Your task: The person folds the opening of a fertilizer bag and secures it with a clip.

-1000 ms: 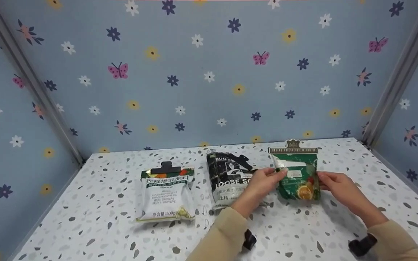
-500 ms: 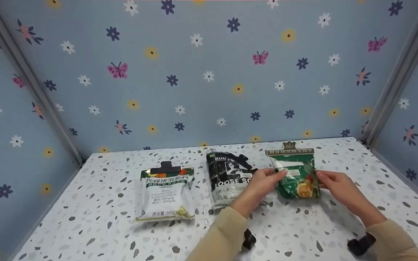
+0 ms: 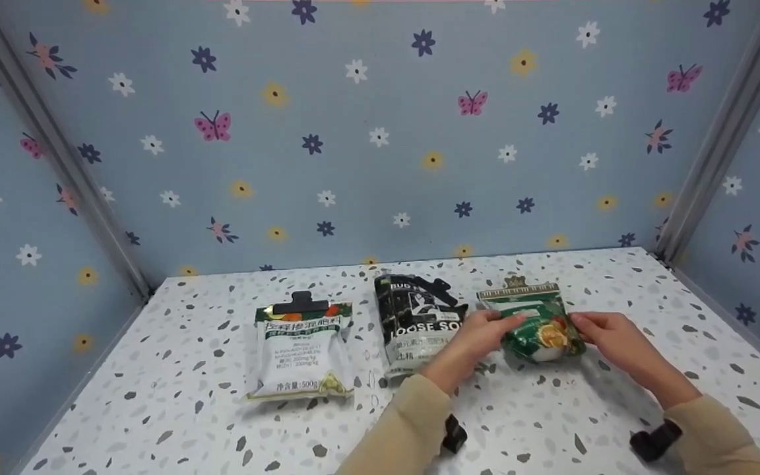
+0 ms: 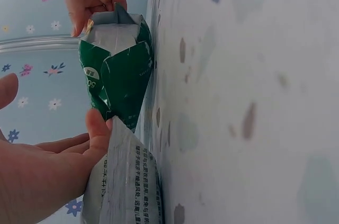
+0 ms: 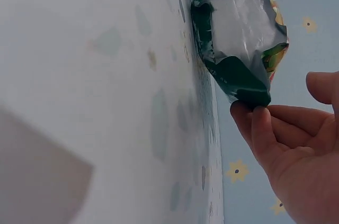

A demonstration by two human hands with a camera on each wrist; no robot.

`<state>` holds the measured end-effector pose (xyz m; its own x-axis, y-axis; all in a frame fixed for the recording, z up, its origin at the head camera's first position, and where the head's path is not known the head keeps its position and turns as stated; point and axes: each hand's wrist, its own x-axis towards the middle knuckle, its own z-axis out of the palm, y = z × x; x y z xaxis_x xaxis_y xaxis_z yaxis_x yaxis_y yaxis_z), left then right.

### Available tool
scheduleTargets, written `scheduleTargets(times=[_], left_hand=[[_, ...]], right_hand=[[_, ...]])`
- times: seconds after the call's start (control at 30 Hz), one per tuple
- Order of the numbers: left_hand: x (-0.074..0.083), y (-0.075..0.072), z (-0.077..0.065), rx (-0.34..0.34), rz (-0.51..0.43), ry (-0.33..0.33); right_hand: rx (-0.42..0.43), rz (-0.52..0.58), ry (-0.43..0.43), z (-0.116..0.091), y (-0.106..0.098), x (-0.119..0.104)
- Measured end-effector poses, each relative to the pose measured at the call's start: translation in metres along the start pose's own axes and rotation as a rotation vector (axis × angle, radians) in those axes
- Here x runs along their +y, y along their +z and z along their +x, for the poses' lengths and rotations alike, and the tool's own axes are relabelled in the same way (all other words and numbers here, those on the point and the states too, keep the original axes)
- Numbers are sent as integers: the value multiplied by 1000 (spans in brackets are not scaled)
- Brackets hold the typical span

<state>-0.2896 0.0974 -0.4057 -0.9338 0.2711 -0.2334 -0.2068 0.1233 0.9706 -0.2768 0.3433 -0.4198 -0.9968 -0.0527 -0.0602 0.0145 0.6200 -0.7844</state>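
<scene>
A green bag (image 3: 538,330) with fruit pictures and a piano-key-patterned clip (image 3: 518,290) across its top leans back on the table between both hands. My left hand (image 3: 475,340) holds its left edge, thumb on the front. My right hand (image 3: 607,330) grips the lower right side, and in the right wrist view the fingers of that right hand (image 5: 296,139) curl at the bag's bottom corner. The bag's underside (image 5: 243,17) shows a pale base. Left of it lies a black-and-white bag (image 3: 413,330) with a black clip (image 3: 443,290), partly hidden by my left hand.
A white bag (image 3: 301,356) with a black clip (image 3: 301,303) lies farther left on the speckled table (image 3: 182,369). A flowered blue wall (image 3: 380,178) rises behind the table, and side panels (image 3: 10,277) flank it.
The green bag's clipped top has tipped backward and lower, shifting slightly left. Both hands keep their hold with little movement. The other two bags stay put.
</scene>
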Motion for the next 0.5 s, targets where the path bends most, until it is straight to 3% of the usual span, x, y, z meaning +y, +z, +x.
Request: scheduleTargets(times=[0.2,0.5], left_hand=[[0,1,1,-40,-15,-31],[1,0,2,-21,-21,-20]], right_hand=[[-2,-87,37,-3,-2,0],[-43,-133,31,-3,-6,-4]])
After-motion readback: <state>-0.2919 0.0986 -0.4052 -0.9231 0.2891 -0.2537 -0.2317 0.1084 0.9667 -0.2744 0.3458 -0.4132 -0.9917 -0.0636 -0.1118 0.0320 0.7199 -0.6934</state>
